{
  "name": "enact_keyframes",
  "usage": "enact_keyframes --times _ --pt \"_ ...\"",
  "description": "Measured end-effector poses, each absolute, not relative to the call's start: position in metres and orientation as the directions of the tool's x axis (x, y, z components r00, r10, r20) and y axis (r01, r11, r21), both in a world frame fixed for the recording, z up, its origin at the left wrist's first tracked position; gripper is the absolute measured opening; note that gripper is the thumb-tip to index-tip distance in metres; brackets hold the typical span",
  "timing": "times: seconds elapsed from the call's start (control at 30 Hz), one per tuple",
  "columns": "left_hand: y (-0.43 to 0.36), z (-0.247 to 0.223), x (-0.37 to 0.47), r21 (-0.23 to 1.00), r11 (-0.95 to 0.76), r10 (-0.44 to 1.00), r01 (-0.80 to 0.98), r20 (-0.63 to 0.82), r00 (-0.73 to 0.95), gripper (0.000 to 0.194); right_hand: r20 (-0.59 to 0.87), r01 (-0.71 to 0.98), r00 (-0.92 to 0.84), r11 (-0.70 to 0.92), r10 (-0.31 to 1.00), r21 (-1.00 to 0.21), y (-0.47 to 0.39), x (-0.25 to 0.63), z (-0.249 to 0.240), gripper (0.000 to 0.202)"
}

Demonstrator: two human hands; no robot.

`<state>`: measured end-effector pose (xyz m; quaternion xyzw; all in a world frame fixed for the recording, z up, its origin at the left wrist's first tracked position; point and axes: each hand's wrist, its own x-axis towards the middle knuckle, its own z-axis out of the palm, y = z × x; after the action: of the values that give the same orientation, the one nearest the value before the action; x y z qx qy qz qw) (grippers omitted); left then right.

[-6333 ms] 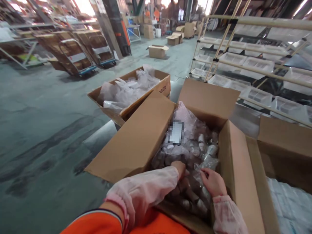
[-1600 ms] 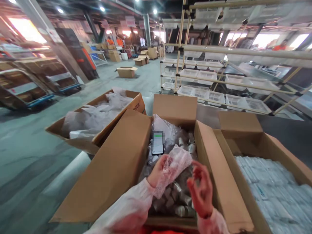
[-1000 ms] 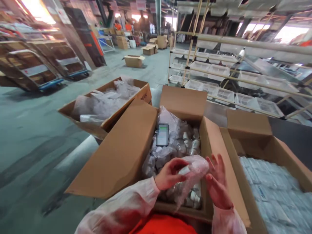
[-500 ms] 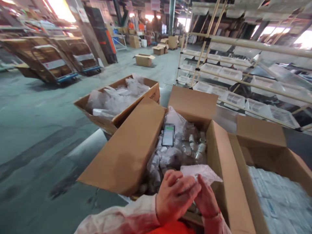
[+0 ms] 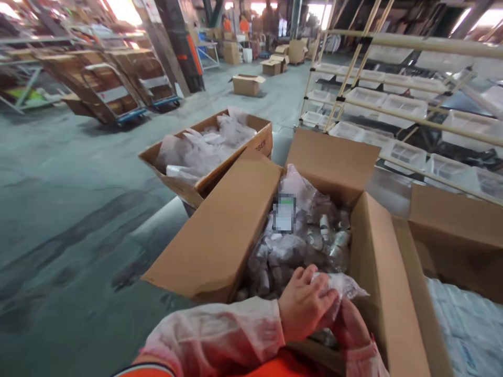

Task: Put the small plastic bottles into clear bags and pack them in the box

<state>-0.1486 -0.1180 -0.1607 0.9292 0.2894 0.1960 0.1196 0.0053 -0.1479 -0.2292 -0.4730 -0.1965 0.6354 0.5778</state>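
Observation:
Both hands are close together over the near end of an open cardboard box (image 5: 383,272). My left hand (image 5: 304,303) is closed round a clear bubble-wrap bag (image 5: 348,286), its fingers bent over the top. My right hand (image 5: 350,325) grips the same bag from below and to the right, partly hidden behind the left. What the bag contains, if anything, I cannot make out. Beneath them, the box is filled with small plastic-wrapped bottles (image 5: 338,243). On top of these lies a pale item with a pixelated face (image 5: 284,214).
A carton of crumpled clear bags (image 5: 212,149) stands beyond the left flap (image 5: 220,225). At the right, another carton holds rows of wrapped packs (image 5: 463,324). Behind are a pipe rack with white bins (image 5: 403,107), loaded carts (image 5: 118,89) and an open box (image 5: 246,85).
The view has swung left, so everything sits further right. The left hand's fingers have curled over the bag, which is now more bunched and crumpled between both hands.

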Motion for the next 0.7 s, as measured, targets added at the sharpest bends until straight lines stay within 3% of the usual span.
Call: enact_keyframes --times 0.1,0.2,0.3,0.4,0.5,0.57,0.7 --pt "-0.100 -0.168 -0.142 0.274 -0.850 0.520 0.449 0.301 0.800 0.030 -0.494 -0.645 0.075 -0.335 0.866 -0.686 -0.136 0.012 -0.217 0.016" --pt "-0.085 -0.179 -0.137 0.302 -0.869 0.473 0.392 0.271 0.838 0.032 -0.573 -0.717 0.028 -0.383 0.819 -0.583 -0.125 0.014 -0.203 0.024" --pt "-0.076 -0.187 -0.137 0.408 -0.813 0.537 0.416 0.247 0.807 0.033 -0.630 -0.723 -0.045 -0.460 0.775 -0.515 -0.119 0.014 -0.191 0.029" --pt "-0.067 -0.189 -0.142 0.583 -0.709 0.615 0.398 0.234 0.753 0.031 -0.622 -0.665 -0.068 -0.500 0.780 -0.555 -0.116 0.013 -0.182 0.034" --pt "-0.058 -0.186 -0.146 0.791 -0.509 0.754 0.339 0.220 0.619 0.036 -0.586 -0.622 -0.041 -0.480 0.809 -0.619 -0.115 0.015 -0.181 0.042" --pt "-0.055 -0.183 -0.146 0.929 -0.271 0.857 0.252 0.114 0.503 0.044 -0.591 -0.639 -0.018 -0.463 0.806 -0.613 -0.117 0.018 -0.186 0.035" --pt "-0.058 -0.183 -0.138 0.983 0.184 0.878 0.018 -0.172 0.446 0.051 -0.573 -0.661 -0.072 -0.470 0.816 -0.585 -0.122 0.020 -0.197 0.024"
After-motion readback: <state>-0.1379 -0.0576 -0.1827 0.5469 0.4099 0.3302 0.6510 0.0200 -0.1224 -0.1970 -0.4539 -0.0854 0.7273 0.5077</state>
